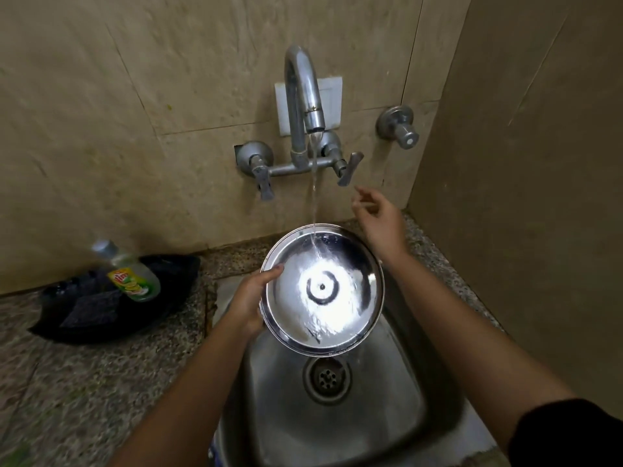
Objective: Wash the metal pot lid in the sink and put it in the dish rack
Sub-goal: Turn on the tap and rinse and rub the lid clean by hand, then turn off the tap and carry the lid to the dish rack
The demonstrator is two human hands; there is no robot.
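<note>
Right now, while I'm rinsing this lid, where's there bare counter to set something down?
The speckled counter is bare in front of the black tray, left of the sink. A narrow strip lies right of the sink by the side wall. The tray is crowded with a soap bottle and scrubbers. The left hand holds the lid; the right hand is free.

Pot lid over the sink — under the tap, soap bottle left.

left hand curled in a grip (thumb on top), right hand raised, fingers loosely spread.
</note>
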